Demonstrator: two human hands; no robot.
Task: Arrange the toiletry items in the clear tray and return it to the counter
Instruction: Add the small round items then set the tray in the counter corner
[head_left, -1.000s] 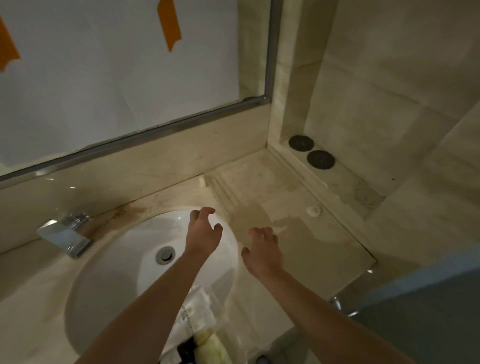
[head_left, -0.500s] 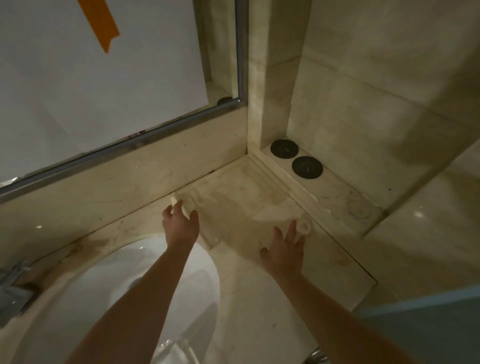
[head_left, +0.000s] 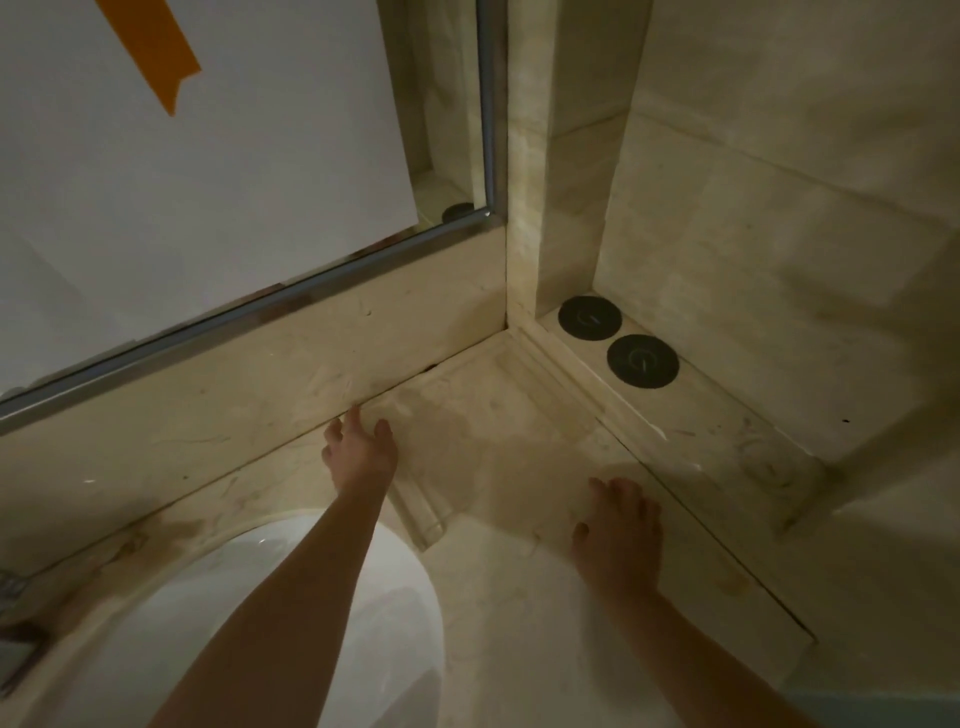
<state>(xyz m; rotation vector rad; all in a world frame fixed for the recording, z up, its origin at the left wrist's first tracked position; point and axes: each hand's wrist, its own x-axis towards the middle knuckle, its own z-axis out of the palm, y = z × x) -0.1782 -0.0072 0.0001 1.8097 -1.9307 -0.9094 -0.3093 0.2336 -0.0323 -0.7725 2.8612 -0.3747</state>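
The clear tray (head_left: 423, 525) lies flat in the back corner of the beige marble counter (head_left: 519, 623), and its raised rim is hard to make out against the stone. My left hand (head_left: 358, 452) reaches to the tray's far left corner, fingers apart and touching the rim by the backsplash. My right hand (head_left: 618, 525) rests palm down on the tray's near right edge with fingers spread. Neither hand clearly grips it. No toiletry items are visible, and the small white pieces seen earlier are hidden under my hands.
A white sink basin (head_left: 311, 623) sits below my left forearm, with part of the tap (head_left: 15, 587) at the left edge. Two black round discs (head_left: 589, 318) (head_left: 642, 360) lie on the raised ledge at right. A mirror covered with paper and orange tape (head_left: 156, 52) stands behind.
Both hands have moved forward from over the sink to the tray's left and right edges. The view has shifted right and forward, so the items in the sink have left the frame.
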